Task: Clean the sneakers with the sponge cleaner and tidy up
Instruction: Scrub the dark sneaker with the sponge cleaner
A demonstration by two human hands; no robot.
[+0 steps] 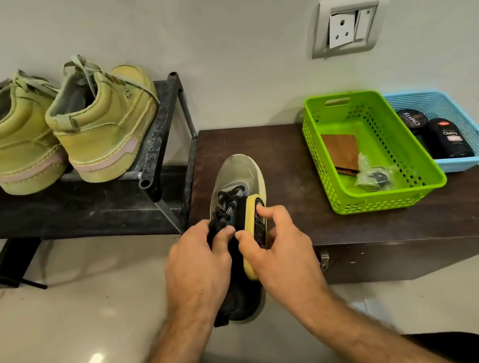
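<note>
Two bare forearms reach forward. The left hand grips a grey sneaker by its black laces. Just right of it, the right hand pinches a yellow sponge cleaner against the sneaker's side.

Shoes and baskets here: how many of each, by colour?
Yellow-green high-tops: 2
Grey sneaker with black laces, held by the left hand: 1
Green basket: 1
Blue basket: 1
Total: 5. Dark shoes at the left edge are too cut off to count.
</note>
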